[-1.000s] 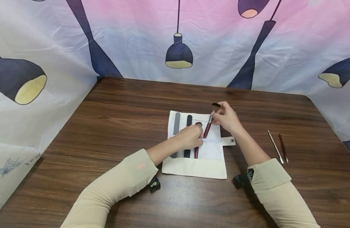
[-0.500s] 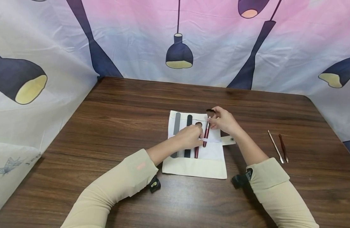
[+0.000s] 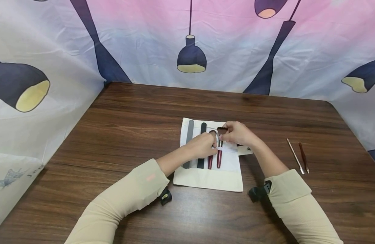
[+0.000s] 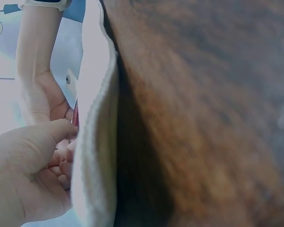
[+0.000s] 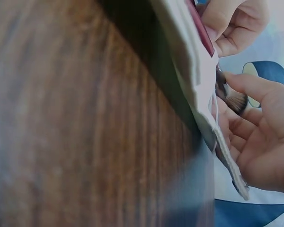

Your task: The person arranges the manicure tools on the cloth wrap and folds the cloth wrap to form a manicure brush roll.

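A cream cloth tool roll (image 3: pixel 209 179) lies unrolled on the table. My right hand (image 3: pixel 239 134) pinches a makeup brush by its head; its dark red handle (image 3: pixel 219 160) passes under a white elastic band (image 3: pixel 220 148). In the right wrist view the brown bristles (image 5: pixel 236 101) show between thumb and fingers. My left hand (image 3: pixel 200 146) pinches the band just left of that handle, its fingertips partly hidden. Beneath the left hand lies a second red-handled brush (image 3: pixel 210 163). Grey (image 3: pixel 190 131) and black (image 3: pixel 203 128) flat round-ended strips, like nail files, lie further left.
To the right on the table (image 3: pixel 129 118) lie a thin pale metal stick (image 3: pixel 295 156) and a reddish-brown pointed tool (image 3: pixel 303 158). A strap with a snap (image 3: pixel 245 150) sticks out from the roll's right side. A printed cloth backdrop (image 3: pixel 157 51) stands behind the table.
My right hand has come leftward and toward me, sliding the brush handle further down under the band and straighter along the roll. My left hand has stayed in place.
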`<state>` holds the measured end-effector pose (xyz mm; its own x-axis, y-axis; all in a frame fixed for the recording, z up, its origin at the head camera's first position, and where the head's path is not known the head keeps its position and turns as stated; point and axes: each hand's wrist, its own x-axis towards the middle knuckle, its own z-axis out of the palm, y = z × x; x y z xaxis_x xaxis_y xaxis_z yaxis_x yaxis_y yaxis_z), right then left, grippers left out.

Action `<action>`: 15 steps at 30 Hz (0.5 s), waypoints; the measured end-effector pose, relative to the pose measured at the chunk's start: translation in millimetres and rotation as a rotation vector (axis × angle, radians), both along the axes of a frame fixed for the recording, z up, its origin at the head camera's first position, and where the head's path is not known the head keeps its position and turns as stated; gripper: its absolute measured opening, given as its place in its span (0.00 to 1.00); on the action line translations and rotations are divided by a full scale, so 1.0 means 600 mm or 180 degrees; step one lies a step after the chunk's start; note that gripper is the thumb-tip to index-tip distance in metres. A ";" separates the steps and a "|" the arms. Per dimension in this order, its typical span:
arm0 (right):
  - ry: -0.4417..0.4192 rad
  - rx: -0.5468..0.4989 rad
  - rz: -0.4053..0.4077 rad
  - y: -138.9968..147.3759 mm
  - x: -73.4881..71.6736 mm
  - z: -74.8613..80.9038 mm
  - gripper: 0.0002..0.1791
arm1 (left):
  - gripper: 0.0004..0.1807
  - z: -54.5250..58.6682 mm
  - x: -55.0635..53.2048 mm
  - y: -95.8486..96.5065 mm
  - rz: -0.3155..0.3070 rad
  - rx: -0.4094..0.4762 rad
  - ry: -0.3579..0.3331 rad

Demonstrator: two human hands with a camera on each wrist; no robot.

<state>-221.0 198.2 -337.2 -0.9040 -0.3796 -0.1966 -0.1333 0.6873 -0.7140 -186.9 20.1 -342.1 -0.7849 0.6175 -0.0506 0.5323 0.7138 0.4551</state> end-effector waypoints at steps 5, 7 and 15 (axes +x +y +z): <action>-0.0025 0.0110 0.0229 -0.002 0.007 0.001 0.10 | 0.04 0.000 0.001 0.002 -0.0005 0.0014 0.0001; -0.0031 0.0110 0.0259 -0.002 0.009 0.002 0.10 | 0.03 -0.001 0.001 0.002 0.0000 0.0007 0.0009; -0.0077 0.0084 0.0223 -0.002 0.009 0.000 0.13 | 0.03 -0.005 0.000 0.004 0.0028 0.0008 0.0017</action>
